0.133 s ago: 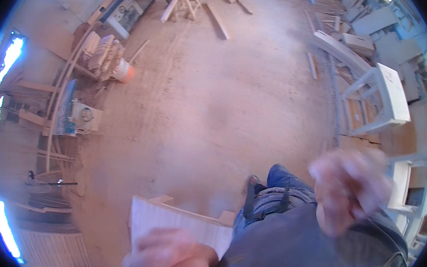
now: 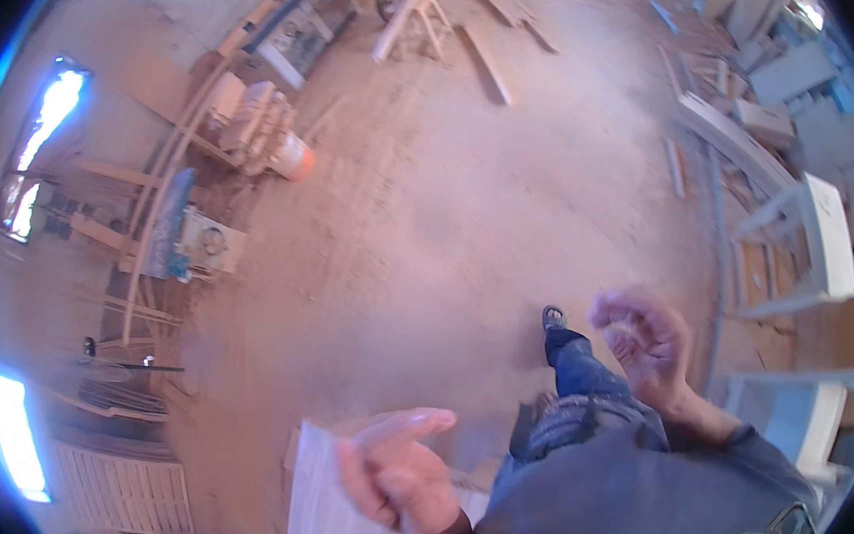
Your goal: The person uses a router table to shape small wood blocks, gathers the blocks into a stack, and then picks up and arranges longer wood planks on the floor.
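My left hand (image 2: 401,476) is raised at the lower middle with its index finger stretched out and the other fingers partly bent; nothing is in it. Behind it stands a pale wooden panel-like piece (image 2: 317,494), and I cannot tell whether the hand touches it. My right hand (image 2: 644,349) hovers in front of my body on the right, its fingers loosely curved and the palm empty. Below it show my trouser leg (image 2: 587,370) and one sandalled foot (image 2: 554,318) on the dusty floor.
White wooden frame pieces (image 2: 830,239) stand along the right side, with boards (image 2: 738,141) piled beyond them. On the left are stacked wood (image 2: 253,123), a white and orange bucket (image 2: 293,157) and a slatted panel (image 2: 129,490). Loose planks (image 2: 485,66) lie farther ahead.
The view has shifted, so the surroundings sit farther right. My left hand has risen and extended its index finger. My right hand has swung forward and left. A foot now shows ahead.
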`<control>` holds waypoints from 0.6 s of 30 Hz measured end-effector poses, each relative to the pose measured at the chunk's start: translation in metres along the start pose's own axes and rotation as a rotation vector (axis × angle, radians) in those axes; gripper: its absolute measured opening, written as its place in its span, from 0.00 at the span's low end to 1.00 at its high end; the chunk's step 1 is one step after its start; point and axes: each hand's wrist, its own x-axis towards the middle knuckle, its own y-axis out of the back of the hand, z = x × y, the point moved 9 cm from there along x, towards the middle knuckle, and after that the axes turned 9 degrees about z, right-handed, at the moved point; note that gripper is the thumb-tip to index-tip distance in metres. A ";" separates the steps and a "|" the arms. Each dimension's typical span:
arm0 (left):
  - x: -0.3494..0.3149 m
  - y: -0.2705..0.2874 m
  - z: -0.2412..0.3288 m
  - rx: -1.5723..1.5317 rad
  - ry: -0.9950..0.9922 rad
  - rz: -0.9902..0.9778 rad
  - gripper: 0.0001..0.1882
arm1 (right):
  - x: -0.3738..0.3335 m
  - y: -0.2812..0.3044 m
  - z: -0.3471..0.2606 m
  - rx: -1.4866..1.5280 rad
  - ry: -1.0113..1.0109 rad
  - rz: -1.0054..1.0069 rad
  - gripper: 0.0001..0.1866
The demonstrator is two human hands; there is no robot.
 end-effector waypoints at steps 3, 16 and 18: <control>0.029 -0.011 -0.106 0.160 -0.049 -0.144 0.23 | 0.036 -0.017 0.157 -0.177 -0.566 -0.118 0.12; -0.054 0.129 -0.570 0.836 1.310 -0.014 0.27 | 0.407 -0.305 0.308 -0.228 -0.279 -0.447 0.08; -0.068 0.143 -0.606 0.918 1.422 0.067 0.27 | 0.460 -0.347 0.339 -0.257 -0.239 -0.466 0.07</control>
